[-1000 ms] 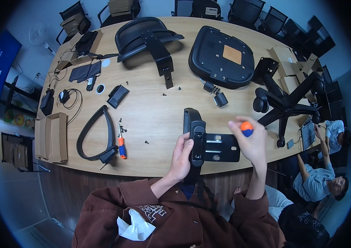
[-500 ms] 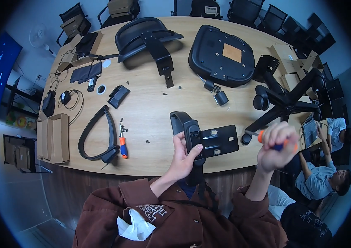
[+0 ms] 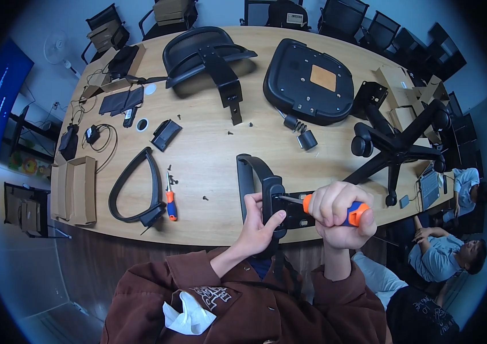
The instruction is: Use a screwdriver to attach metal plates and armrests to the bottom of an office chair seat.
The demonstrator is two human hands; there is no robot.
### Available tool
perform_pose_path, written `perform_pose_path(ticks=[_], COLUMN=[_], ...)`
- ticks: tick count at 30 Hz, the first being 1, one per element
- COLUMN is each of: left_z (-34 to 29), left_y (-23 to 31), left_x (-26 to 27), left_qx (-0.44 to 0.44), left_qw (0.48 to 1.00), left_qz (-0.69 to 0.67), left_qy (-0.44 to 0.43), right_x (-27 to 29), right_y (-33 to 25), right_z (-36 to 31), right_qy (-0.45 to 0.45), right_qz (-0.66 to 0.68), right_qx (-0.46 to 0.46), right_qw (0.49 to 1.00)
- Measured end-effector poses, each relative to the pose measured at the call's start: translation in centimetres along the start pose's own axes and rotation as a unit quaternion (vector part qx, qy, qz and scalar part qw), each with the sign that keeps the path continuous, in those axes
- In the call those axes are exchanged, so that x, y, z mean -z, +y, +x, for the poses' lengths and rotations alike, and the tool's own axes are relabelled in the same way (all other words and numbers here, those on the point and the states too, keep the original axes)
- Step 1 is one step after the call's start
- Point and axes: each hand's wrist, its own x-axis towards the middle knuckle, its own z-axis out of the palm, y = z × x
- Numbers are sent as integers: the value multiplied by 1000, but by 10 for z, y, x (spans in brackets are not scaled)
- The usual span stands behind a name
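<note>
- A light wood-grain table (image 3: 209, 166) with a curved far edge spreads before you, black mesh-backed office chairs (image 3: 343, 20) beyond it.
- Your left hand (image 3: 259, 229) grips the black plastic loop-shaped armrest (image 3: 272, 186) at its mounting block, thumb in front; the armrest is at the table's near edge.
- Your right hand (image 3: 341, 215) is closed in a fist around an orange-and-blue-handled screwdriver (image 3: 358, 214), its metal shaft pointing left, tip at the mounting block.
- A black slotted metal plate (image 3: 296, 221) extends right from the block, partly hidden by your right hand.
- To your left lie a second black loop-shaped armrest (image 3: 154, 172) and another orange-and-blue screwdriver (image 3: 170, 206), near each other.
- Farther off, a black padded seat (image 3: 289, 74) lies underside up; right of it stands a black five-legged chair base (image 3: 395, 150).
</note>
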Motion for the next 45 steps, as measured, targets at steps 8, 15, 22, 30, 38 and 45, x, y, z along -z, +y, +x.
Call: perform_pose_path(ticks=[8,15,22,30,38,45], left_z=[-1,-2,-1,-1,1,1], left_y=[1,-1,-4,4,-2,-2], left_x=[2,3,7,8,1,-10], left_qx=[19,2,-6,14,-8,-47], left_qw=[1000,1000,1000,999,999,991], left_qz=[-14,0,14,26,41,119], left_qy=[2,-4,-11,-42,-25,40], right_x=[-1,-2,1,-2,7,-14], right_y=[-7,-7,-7,1,1,29], right_z=[2,3,14,44,29,1], right_qy=[-43,-45,-116,-291,-118,88], right_qz=[-38,-14,1,61,52,-70], right_qx=[-43,-22,-69,-134,-79,37], right_qw=[997,999,991,945,988,993])
